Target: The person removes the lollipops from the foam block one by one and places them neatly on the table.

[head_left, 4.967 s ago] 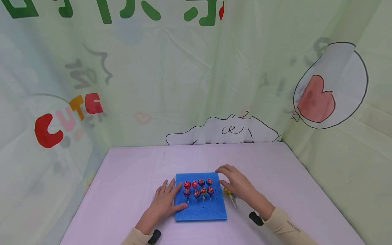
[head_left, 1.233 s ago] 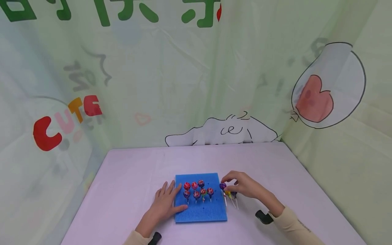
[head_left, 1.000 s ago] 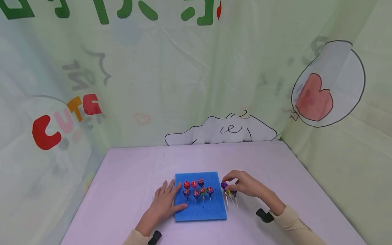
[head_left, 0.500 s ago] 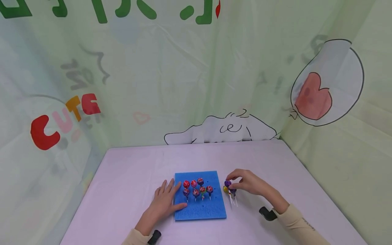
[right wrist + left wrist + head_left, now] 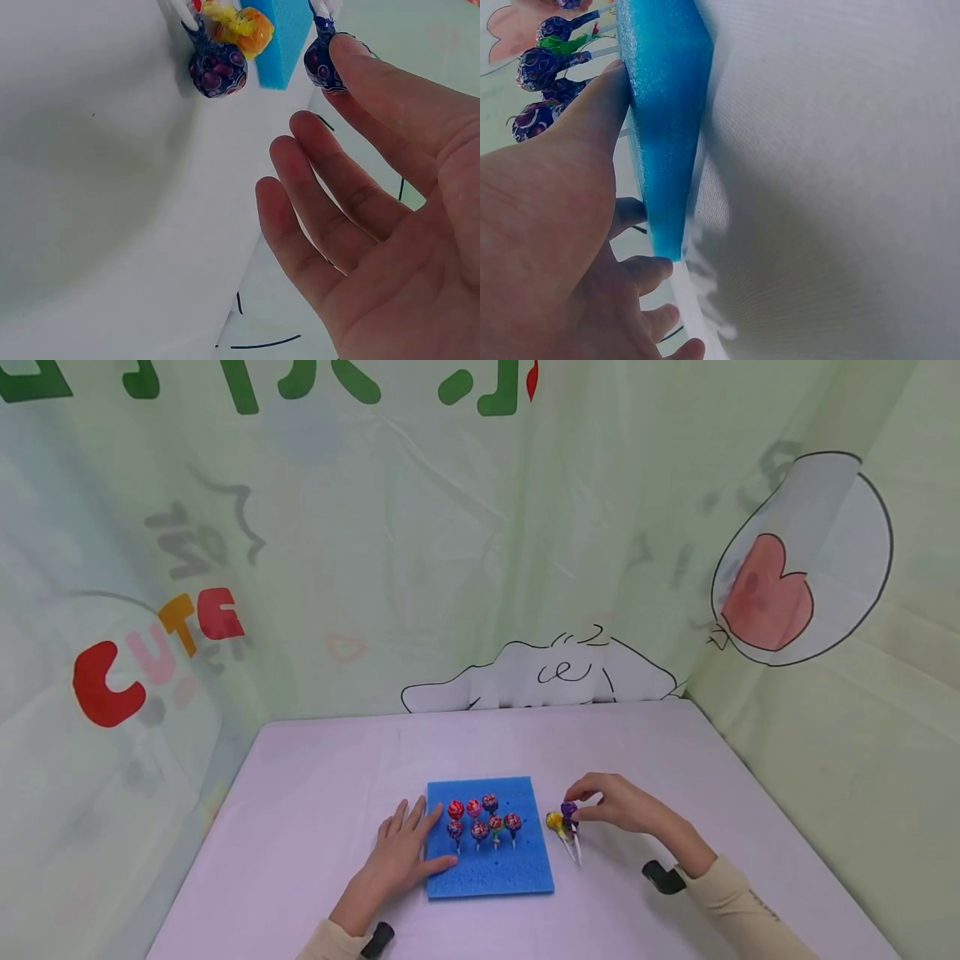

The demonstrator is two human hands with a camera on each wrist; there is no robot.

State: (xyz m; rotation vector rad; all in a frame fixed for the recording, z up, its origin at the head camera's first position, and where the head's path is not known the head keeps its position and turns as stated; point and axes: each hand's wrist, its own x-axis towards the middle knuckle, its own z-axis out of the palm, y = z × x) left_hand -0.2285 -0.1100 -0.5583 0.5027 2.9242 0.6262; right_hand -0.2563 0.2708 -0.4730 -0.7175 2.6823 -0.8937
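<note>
A blue foam block (image 5: 491,878) lies on the table with several wrapped lollipops (image 5: 479,832) standing in it by their sticks. My left hand (image 5: 401,852) rests on the block's left edge, fingers spread; in the left wrist view the thumb lies along the foam. Right of the block, my right hand (image 5: 626,803) pinches a purple-wrapped lollipop (image 5: 324,64) by its head between thumb and forefinger, the other fingers loosely extended. Below it on the table lie a yellow-wrapped lollipop (image 5: 555,821) and another purple one (image 5: 217,69), their sticks toward me.
The table has a pale lilac cover (image 5: 330,793). A printed cloth curtain (image 5: 465,543) hangs behind it and at both sides. Small holes dot the foam's right part. A black wrist mount (image 5: 663,877) sits at the right sleeve.
A purple lollipop from the back right of the foam is out of it and in my right hand, which has moved rightward over the loose lollipops. My left hand stays on the foam.
</note>
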